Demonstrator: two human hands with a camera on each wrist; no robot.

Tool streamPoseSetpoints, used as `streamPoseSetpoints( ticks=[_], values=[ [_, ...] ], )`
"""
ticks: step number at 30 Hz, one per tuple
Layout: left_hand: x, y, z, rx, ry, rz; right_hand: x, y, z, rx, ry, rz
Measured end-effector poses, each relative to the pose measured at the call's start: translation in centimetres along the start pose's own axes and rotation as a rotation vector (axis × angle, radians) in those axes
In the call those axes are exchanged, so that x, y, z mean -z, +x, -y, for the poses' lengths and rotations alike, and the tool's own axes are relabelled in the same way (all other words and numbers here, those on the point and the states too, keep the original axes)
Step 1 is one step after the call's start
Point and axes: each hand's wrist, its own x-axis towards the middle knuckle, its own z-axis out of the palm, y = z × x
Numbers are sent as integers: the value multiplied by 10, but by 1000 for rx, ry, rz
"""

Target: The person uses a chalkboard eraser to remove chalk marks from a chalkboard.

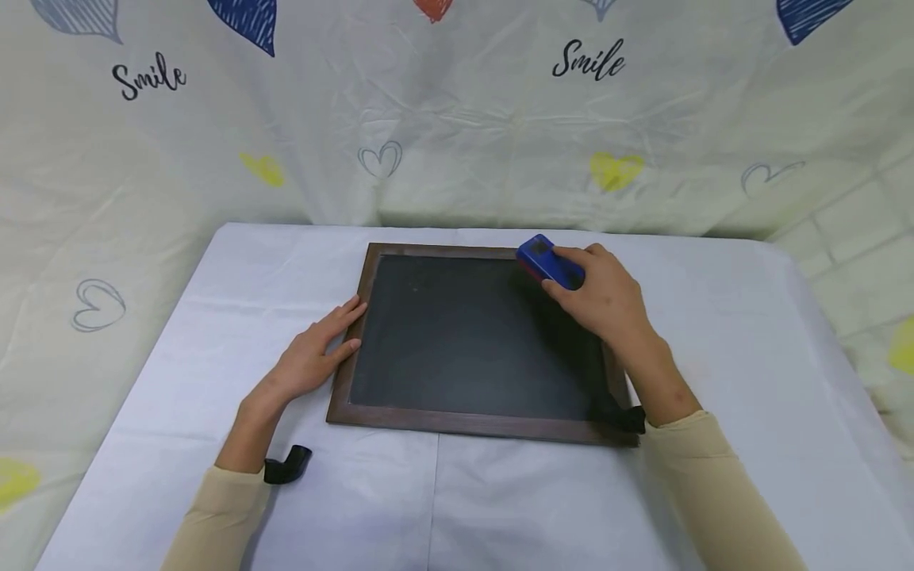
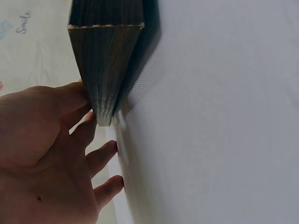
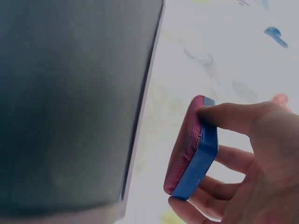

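A small blackboard in a brown wooden frame lies on the white-covered table. My left hand rests at its left edge, fingers fairly straight and touching the frame. In the left wrist view, the thumb and fingertips of that hand meet the side of the frame. Over the board's upper right corner, my right hand grips a blue board eraser. The right wrist view shows the eraser's pink ribbed pad facing the board, apart from its surface, with thumb and fingers around the blue body.
White cloth covers the table. Behind it hangs a pale curtain printed with hearts and "Smile". A black wrist mount sticks out beside the left cuff, and another overlaps the board's lower right corner.
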Motion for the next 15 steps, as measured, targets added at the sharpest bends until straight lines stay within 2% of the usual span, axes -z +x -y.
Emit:
streamPoseSetpoints(
  ticks=[6, 15],
  values=[
    [1, 0, -1, -6, 2, 0, 11, -15, -27, -53, -3, -34],
    [2, 0, -2, -4, -2, 1, 17, -35, -64, -143, 10, -58]
  ],
)
